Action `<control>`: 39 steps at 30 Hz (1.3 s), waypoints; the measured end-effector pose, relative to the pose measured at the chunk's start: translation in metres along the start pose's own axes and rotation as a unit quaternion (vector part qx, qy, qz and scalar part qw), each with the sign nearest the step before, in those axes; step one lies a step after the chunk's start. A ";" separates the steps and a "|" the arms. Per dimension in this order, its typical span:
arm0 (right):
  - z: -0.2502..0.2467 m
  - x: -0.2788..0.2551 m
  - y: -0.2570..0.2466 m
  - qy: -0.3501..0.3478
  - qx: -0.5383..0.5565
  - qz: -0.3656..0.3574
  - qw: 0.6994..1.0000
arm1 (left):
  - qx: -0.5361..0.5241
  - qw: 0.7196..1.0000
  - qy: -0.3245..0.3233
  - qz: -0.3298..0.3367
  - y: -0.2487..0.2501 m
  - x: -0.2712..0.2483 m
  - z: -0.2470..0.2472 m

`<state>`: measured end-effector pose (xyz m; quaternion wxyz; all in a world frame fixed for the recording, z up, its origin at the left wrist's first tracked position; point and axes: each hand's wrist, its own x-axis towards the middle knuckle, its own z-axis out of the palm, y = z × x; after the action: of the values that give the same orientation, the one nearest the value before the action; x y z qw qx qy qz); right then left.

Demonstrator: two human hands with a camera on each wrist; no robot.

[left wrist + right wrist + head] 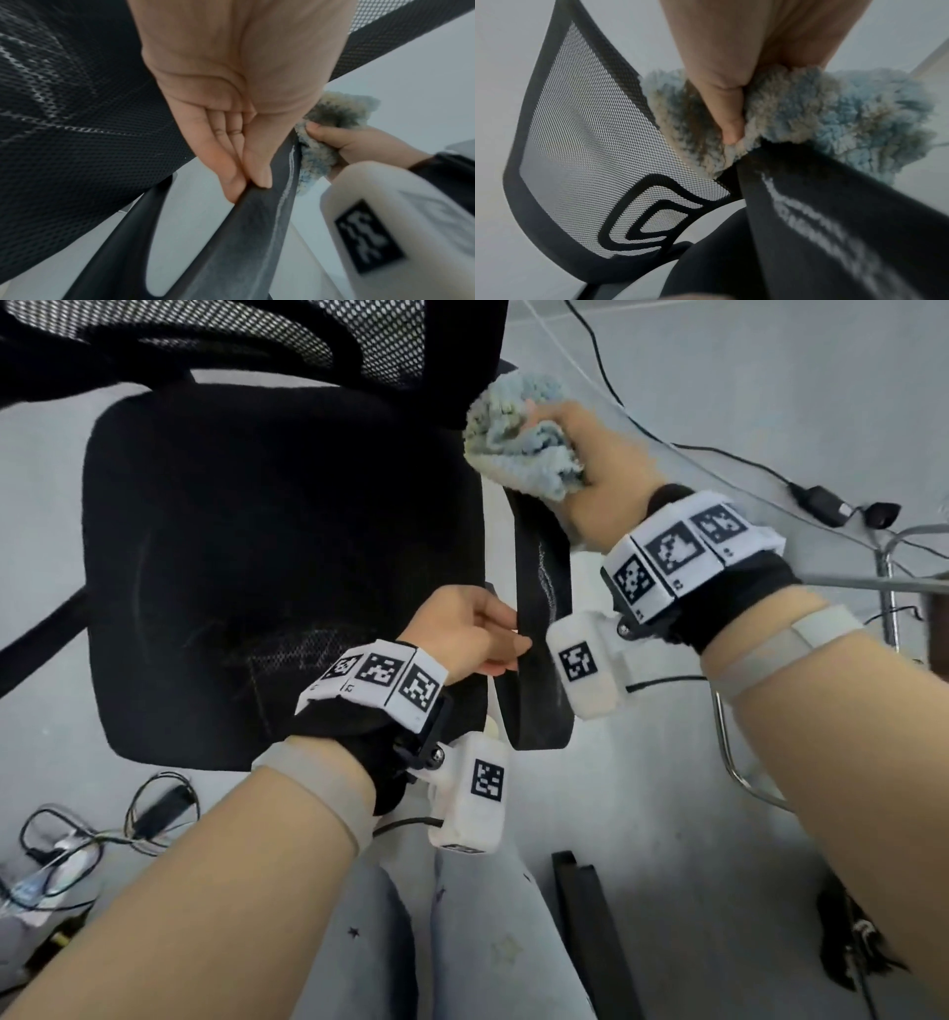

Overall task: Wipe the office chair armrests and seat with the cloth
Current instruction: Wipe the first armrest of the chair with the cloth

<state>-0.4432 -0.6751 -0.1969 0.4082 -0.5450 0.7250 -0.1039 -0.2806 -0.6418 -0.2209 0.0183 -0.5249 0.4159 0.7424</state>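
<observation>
A black office chair with a mesh seat (277, 546) and mesh backrest (582, 142) stands below me. Its right armrest (542, 618) is a black plastic strip with pale streaks. My right hand (585, 469) grips a bunched, fluffy blue-and-beige cloth (518, 433) and presses it onto the far end of this armrest (821, 213). The cloth (834, 113) wraps over the armrest's edge. My left hand (477, 634) pinches the armrest's inner edge (257, 213) between thumb and fingers (231, 182), nearer to me. The other armrest shows only as a dark bar at the left edge.
Cables and a power adapter (821, 503) lie on the grey floor right of the chair. A tangle of cords (102, 834) lies at the lower left. A chrome frame (734, 762) stands at the right. My legs (462, 942) are below the chair.
</observation>
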 end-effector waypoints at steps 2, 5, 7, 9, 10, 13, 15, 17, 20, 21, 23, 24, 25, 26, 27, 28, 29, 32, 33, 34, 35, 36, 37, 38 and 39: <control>0.004 -0.021 0.005 -0.016 -0.005 0.001 1.000 | 0.003 1.000 0.009 -0.001 -0.002 0.001 0.001; 0.016 -0.056 0.012 -0.044 -0.008 -0.008 0.999 | 0.000 1.000 0.013 -0.009 -0.008 -0.001 0.003; 0.017 -0.054 0.014 -0.031 -0.017 -0.009 0.999 | -0.003 1.000 0.003 -0.013 -0.013 -0.003 0.003; 0.013 -0.032 0.012 -0.009 -0.024 -0.005 1.000 | 0.003 1.000 -0.017 -0.012 -0.015 -0.005 0.002; 0.010 -0.018 0.010 0.005 -0.034 0.001 0.999 | 0.008 1.000 -0.024 -0.011 -0.015 -0.005 0.001; 0.007 0.006 0.008 0.035 -0.036 0.010 0.999 | 0.022 0.999 -0.026 -0.007 -0.014 -0.005 0.001; 0.012 -0.008 0.011 0.022 -0.016 0.002 1.000 | 0.023 1.000 -0.017 -0.008 -0.014 -0.005 0.003; 0.023 -0.042 0.021 -0.008 0.001 -0.003 1.000 | 0.018 1.000 -0.011 -0.011 -0.014 -0.004 0.004; 0.040 -0.091 0.030 -0.032 0.029 -0.009 0.999 | 0.021 1.000 -0.016 -0.016 -0.017 -0.006 0.005; 0.043 -0.096 0.031 -0.026 0.031 -0.006 0.999 | 0.013 1.000 -0.018 -0.018 -0.018 -0.007 0.006; 0.040 -0.087 0.024 -0.016 0.017 -0.011 1.000 | -0.014 1.000 -0.014 -0.023 -0.022 -0.010 0.008; 0.037 -0.075 0.020 -0.009 0.004 -0.009 1.000 | -0.023 0.999 -0.011 -0.023 -0.024 -0.010 0.008; 0.031 -0.058 0.016 0.006 -0.012 -0.002 1.000 | -0.027 0.999 -0.009 -0.023 -0.025 -0.010 0.008; 0.025 -0.041 0.014 0.025 -0.025 0.004 0.999 | -0.025 0.999 -0.011 -0.023 -0.026 -0.010 0.008; 0.019 -0.025 0.010 0.043 -0.034 0.005 0.998 | -0.020 0.999 -0.014 -0.020 -0.027 -0.009 0.007; 0.013 -0.010 0.008 0.053 -0.047 0.004 0.998 | -0.017 1.000 -0.016 -0.016 -0.027 -0.009 0.006; 0.008 0.000 0.006 0.055 -0.058 0.001 0.997 | -0.016 1.000 -0.014 -0.011 -0.027 -0.009 0.006; 0.003 0.001 0.007 0.035 -0.048 -0.010 0.998 | -0.011 1.000 0.002 0.002 -0.027 -0.010 0.009; 0.005 -0.010 0.010 0.025 -0.041 -0.011 0.999 | -0.012 1.000 0.007 0.005 -0.026 -0.010 0.010; 0.010 -0.024 0.016 0.012 -0.038 -0.012 0.999 | -0.014 1.000 0.010 0.006 -0.025 -0.010 0.011; 0.017 -0.042 0.023 -0.005 -0.032 -0.017 0.999 | -0.018 1.000 0.012 0.005 -0.025 -0.010 0.012; 0.026 -0.063 0.030 -0.022 -0.022 -0.022 0.999 | -0.018 1.000 0.014 0.003 -0.024 -0.010 0.012; 0.035 -0.084 0.035 -0.036 -0.012 -0.026 0.999 | -0.016 1.000 0.016 0.003 -0.025 -0.011 0.012; 0.043 -0.100 0.039 -0.039 0.001 -0.028 0.999 | -0.012 1.000 0.015 0.004 -0.027 -0.012 0.012; 0.049 -0.111 0.041 -0.037 0.017 -0.035 0.999 | -0.011 1.000 0.010 0.003 -0.029 -0.014 0.012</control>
<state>-0.4299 -0.5481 -0.1997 0.4403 -0.5662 0.6881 -0.1100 -0.2701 -0.6089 -0.2259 0.0064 -0.5316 0.4093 0.7415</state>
